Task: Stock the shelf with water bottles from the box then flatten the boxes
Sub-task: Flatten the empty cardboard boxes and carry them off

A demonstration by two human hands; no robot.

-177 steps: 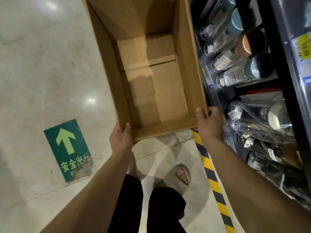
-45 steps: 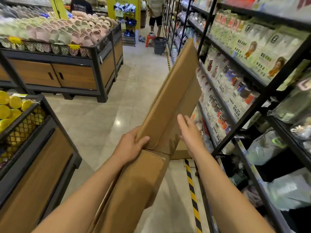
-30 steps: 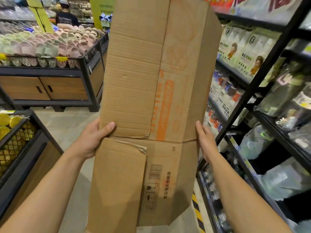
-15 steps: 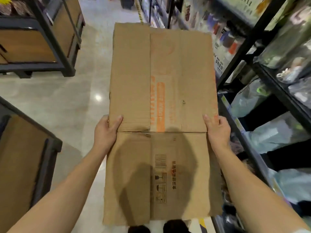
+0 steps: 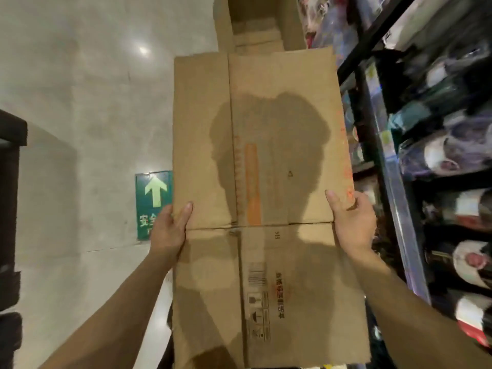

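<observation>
The flattened cardboard box [image 5: 266, 182] is held level over the floor [image 5: 80, 102] — left hand [image 5: 169, 230] gripping its left edge, right hand [image 5: 351, 222] its right — beside the shelf [image 5: 383, 161]; an open box [image 5: 255, 25] stands beyond.

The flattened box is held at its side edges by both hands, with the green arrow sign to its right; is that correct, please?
Not quite: the head view shows the green arrow sign on the floor left of the flattened box; the rest holds.
</observation>
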